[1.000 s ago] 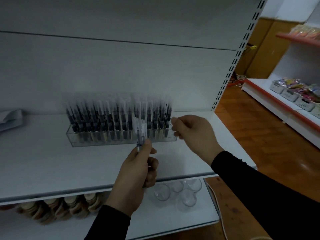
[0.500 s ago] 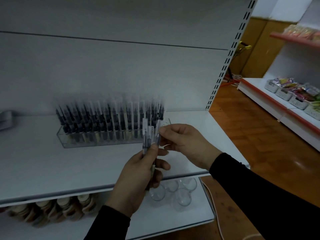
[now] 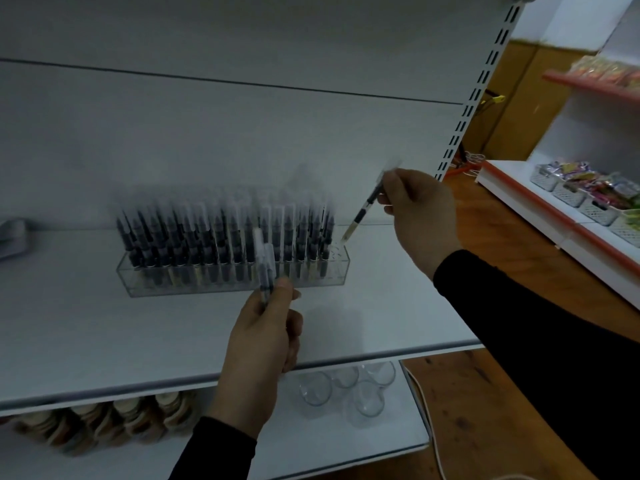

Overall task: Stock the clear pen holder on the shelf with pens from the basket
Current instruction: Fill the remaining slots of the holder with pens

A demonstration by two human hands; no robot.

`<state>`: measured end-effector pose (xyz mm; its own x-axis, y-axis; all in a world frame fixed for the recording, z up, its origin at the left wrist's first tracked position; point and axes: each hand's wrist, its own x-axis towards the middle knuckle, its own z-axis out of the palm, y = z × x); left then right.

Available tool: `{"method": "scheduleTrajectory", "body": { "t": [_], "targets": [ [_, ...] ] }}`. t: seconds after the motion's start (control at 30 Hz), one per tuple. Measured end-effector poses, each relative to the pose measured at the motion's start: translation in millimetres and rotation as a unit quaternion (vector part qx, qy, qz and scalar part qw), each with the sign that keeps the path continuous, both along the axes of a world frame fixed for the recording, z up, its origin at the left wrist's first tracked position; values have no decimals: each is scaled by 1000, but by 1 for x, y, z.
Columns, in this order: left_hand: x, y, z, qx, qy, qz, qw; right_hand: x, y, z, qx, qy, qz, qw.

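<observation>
The right hand (image 3: 419, 216) pinches a tilted pen (image 3: 363, 211), its tip below the fingers at the clear pen holder's (image 3: 239, 277) right end. The left hand's (image 3: 263, 337) fingers grip spare pens (image 3: 265, 268) upright before the holder.

Both arms are wearing long black sleeves, plain fabric, no logo or print showing. Left sleeve (image 3: 214, 448) is ending at the wrist w/ a snug, slightly rounded cuff edge; fabric is looking matte, faintly knit-like. Right sleeve (image 3: 540, 327) is running from wrist to lower-right frame edge, looser, w/ soft folds along forearm. Left hand (image 3: 263, 337) and right hand (image 3: 419, 209) are showing bare: no gloves, rings, watch or bands visible.
</observation>
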<state>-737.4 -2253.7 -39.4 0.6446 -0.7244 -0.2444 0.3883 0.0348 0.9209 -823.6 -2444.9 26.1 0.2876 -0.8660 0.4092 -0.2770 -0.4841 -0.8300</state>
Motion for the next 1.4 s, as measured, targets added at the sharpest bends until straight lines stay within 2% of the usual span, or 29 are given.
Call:
{"method": "scheduleTrajectory", "body": {
  "t": [0.6, 1.2, 1.4],
  "targets": [
    [6, 4, 2, -28, -14, -16, 999, 31, 2, -19, -128, 134, 29, 982],
    [10, 6, -1, -29, -13, -41, 999, 22, 6, -37, -46, 164, 29, 985],
    [6, 5, -2, -22, -28, -69, 997, 4, 28, -43, 60, 74, 30, 995]
  ]
}}
